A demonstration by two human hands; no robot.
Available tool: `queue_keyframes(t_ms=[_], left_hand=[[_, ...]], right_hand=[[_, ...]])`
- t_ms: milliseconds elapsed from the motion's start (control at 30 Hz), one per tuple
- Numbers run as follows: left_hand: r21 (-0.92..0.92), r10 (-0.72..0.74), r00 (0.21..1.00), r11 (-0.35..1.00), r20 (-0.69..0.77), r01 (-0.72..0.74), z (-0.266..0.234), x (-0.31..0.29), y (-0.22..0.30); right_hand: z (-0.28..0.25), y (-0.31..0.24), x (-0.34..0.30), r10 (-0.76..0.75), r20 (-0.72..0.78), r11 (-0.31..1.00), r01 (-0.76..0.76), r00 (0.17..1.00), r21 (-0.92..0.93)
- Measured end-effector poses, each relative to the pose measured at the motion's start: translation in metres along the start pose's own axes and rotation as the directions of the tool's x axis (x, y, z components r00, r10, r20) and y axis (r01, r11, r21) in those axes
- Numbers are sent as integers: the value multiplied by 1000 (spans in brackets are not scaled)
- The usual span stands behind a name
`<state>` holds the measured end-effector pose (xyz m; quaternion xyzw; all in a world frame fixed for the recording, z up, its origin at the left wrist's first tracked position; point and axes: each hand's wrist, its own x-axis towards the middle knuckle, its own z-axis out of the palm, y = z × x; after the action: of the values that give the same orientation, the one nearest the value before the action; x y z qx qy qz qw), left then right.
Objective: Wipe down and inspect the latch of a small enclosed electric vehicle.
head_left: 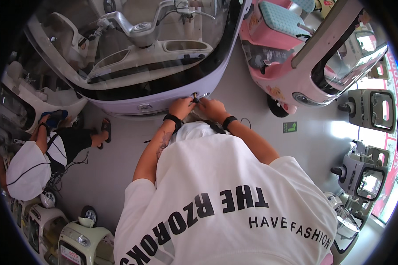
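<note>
Both hands meet at the lower front of a lilac enclosed vehicle [124, 105], right of its round badge [144, 107]. My left hand [181, 108] has its fingers pinched at a small opening [203, 95] in the panel. Close beside it, my right hand [212, 109] is closed too, fingertips at the same spot. A small dark piece with a bit of yellow shows between the fingertips; its kind is too small to tell. Each wrist wears a black band. Behind the windshield are silver handlebars [141, 28] and a pale dashboard.
To the right stands a pink vehicle [269, 79] with a blue-dotted seat [283, 24]. A person in white [28, 172] works at another vehicle on the left, with black cables hanging nearby. More small vehicles line the right side and lower left [82, 238]. A green floor sign [290, 127] lies on grey flooring.
</note>
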<state>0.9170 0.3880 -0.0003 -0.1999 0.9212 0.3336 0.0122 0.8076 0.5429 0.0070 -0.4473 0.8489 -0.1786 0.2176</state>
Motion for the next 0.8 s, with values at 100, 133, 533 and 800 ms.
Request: queue_keyframes(t_ms=[100,133,533,800], left_hand=[[6,1,1000,1000,-3,-1,8,-2,-9],[17,29,1000,999,-2,-29,10,-1,-12],[64,24,1000,998,-10,-23,9,3,-6],[-42,-18,991,999,134,24,1,14,-8]], right_hand=[[-3,-4,8,-84,24,996,85,996,-40],[-4,-6,8,-81,40,995,83,996,-49],[1,7,24,-126,67,979,135,990,-151],[1,13,26,-233,45,956,237,972,-172]])
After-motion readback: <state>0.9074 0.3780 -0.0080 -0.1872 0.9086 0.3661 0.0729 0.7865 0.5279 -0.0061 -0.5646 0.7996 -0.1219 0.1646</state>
